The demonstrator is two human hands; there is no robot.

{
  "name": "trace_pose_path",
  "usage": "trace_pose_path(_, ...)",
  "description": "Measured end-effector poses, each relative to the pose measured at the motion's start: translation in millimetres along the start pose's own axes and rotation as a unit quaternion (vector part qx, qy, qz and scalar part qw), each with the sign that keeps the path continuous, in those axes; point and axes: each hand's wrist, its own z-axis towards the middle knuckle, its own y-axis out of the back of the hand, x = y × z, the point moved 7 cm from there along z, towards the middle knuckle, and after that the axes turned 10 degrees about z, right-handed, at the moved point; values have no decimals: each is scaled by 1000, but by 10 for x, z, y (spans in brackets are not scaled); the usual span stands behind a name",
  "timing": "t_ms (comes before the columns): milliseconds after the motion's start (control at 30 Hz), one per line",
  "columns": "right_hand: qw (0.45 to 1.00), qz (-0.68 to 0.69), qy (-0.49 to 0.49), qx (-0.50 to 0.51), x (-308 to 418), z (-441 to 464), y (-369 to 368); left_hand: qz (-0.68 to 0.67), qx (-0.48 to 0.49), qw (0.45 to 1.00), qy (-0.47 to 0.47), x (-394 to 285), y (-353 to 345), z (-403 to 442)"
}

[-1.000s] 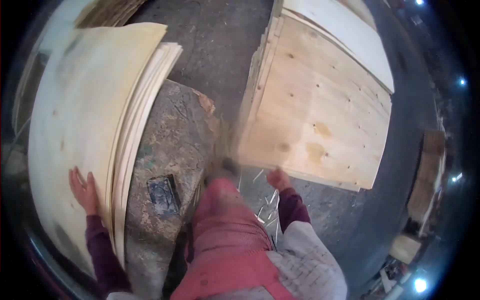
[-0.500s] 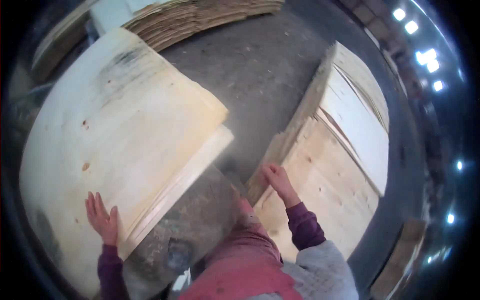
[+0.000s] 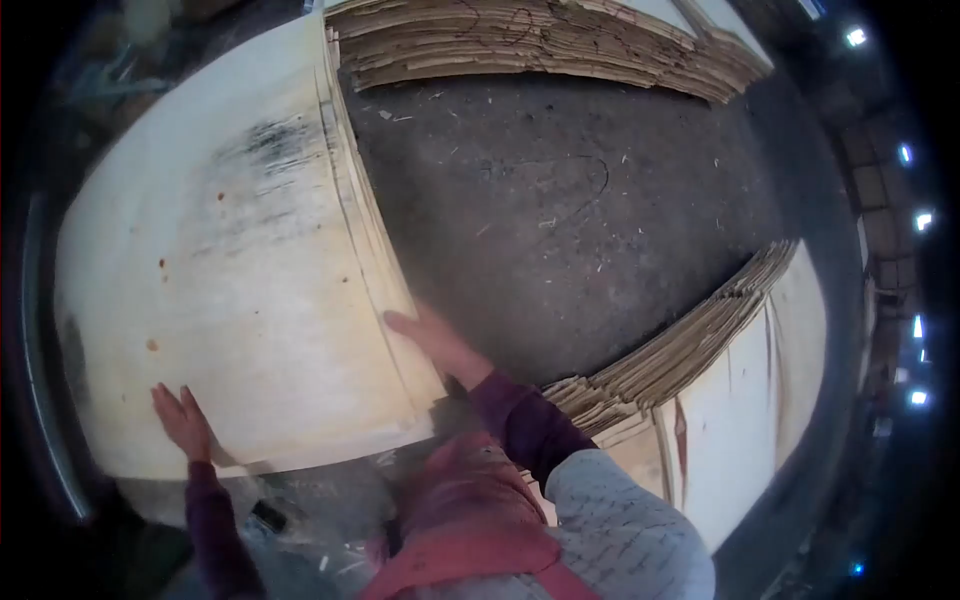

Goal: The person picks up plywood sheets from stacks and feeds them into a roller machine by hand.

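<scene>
A large pale wood veneer sheet point(image 3: 230, 330), with dark stains and small knots, tops a stack in front of me. My left hand point(image 3: 183, 425) lies on its near left part, fingers stretched out and holding nothing. At the right edge, my right hand point(image 3: 438, 343) grips the sheets' border, a digit over the top face and the other fingers partly hidden and slightly blurred. Several sheet edges point(image 3: 365, 215) show in layers along that right side, not quite flush.
Another stack of sheets point(image 3: 520, 50) stands across the far side. A third stack point(image 3: 740, 390) is at my right, its ragged edges facing the middle. Grey floor point(image 3: 540, 200) with scattered splinters lies between them. A metal rail point(image 3: 45, 370) runs along the left.
My view has turned, so the stacks appear rotated. My right hand has moved from above the right stack to the right edge of the stack before me. My left hand stays at its sheet.
</scene>
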Motion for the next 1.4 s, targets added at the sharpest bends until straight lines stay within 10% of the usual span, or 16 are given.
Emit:
trace_pose_path(600,959,-172,-143,172,-296,337,319,54,-38,996,53,34,-274,-79)
trace_pose_path(700,898,-313,-84,298,685,127,350,72,-16,984,161,49,-268,-59)
trace_pose_path(767,925,-230,-162,255,1078,221,1126,72,72,956,275,-158,-186,61)
trace_pose_path(833,936,-289,-179,86,1573,381,2240,343,50,903,255,-145,-751,-36)
trace_pose_path(967,928,-272,-80,-240,2829,155,4030,158,119,883,426,-2064,382,264)
trace_pose_path(1133,909,-334,-88,-233,3545,765,5122,58,-41,909,412,-3098,460,-252)
trace_pose_path(1300,911,-406,-47,49,3814,1882,4101,52,-52,906,417,-2956,674,-95)
trace_pose_path(1400,788,-579,80,196,4018,2037,2272,48,-74,906,414,-2951,686,4)
